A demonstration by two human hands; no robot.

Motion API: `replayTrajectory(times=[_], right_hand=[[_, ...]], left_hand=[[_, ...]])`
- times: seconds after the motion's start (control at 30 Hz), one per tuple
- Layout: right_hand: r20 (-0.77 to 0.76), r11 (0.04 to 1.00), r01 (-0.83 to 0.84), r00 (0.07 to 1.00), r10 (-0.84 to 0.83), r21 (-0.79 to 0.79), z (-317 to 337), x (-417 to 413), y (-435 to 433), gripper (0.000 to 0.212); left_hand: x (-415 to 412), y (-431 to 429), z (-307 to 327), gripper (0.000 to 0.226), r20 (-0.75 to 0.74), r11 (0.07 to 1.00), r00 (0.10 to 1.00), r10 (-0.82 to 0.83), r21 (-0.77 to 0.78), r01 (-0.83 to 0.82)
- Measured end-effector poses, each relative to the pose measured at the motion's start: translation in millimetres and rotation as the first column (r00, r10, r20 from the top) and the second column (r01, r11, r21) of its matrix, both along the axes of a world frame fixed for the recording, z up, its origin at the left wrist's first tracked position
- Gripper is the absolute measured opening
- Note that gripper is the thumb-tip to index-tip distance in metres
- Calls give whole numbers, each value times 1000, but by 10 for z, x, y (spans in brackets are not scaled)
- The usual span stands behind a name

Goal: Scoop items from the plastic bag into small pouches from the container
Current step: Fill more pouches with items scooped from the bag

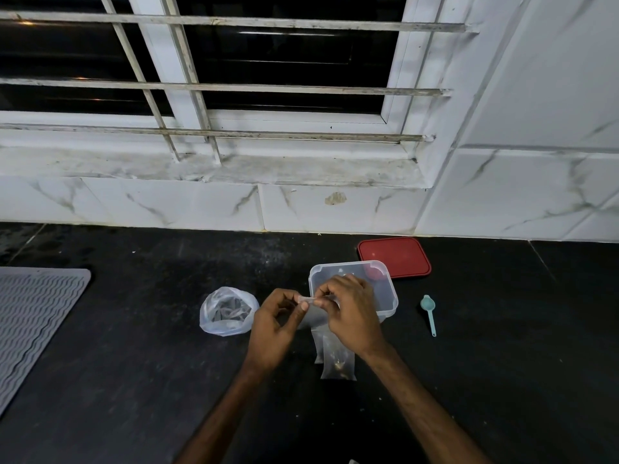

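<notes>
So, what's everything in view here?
plastic bag: one, translucent white, left of the hands
container: one, clear, open, behind the hands
lid: one, red, behind the container
scoop: one, teal, right of the container
pouch: at least one, clear, hanging from both hands
mat: one, grey, ribbed, far left
counter: one, black, underneath
window: one, white-framed, barred, behind
left hand: one, pinches the pouch top
right hand: one, pinches the pouch top

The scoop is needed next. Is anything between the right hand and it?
Only the right corner of the container shows between the right hand and the scoop; past it the counter is bare. That hand also pinches the pouch top.
</notes>
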State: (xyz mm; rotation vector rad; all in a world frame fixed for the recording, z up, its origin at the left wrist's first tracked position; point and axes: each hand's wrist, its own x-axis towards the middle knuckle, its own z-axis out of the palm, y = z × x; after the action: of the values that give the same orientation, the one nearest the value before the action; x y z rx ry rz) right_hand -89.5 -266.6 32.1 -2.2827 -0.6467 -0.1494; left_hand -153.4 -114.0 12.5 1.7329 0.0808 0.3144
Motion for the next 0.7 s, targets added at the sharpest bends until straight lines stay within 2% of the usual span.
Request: replayTrajectory(times=[0.1,0.17,0.3,0.57,0.7], right_hand=[[39,1000,7,999,-7,0,33,-7,12,8],[-32,997,-9,999,11,79,52,-26,18,2],[-213,971,-24,974,76,237,57,-11,-28,10],[-294,957,-22,949,111,288,59,34,-110,16],[-233,970,8,971,50,241,36,34,-107,15]], left_hand=[[-5,-25,7,21,1,1000,1000,-30,-9,30],[9,-19,2,21,-2,999,1000,-20,-28,20],[9,-16,-5,19,0,998,1000,-21,-61,21],[6,-49,-28,26,-7,994,1000,-3,-113,2],[9,-18,-9,25,27,997,1000,-10,-75,12]])
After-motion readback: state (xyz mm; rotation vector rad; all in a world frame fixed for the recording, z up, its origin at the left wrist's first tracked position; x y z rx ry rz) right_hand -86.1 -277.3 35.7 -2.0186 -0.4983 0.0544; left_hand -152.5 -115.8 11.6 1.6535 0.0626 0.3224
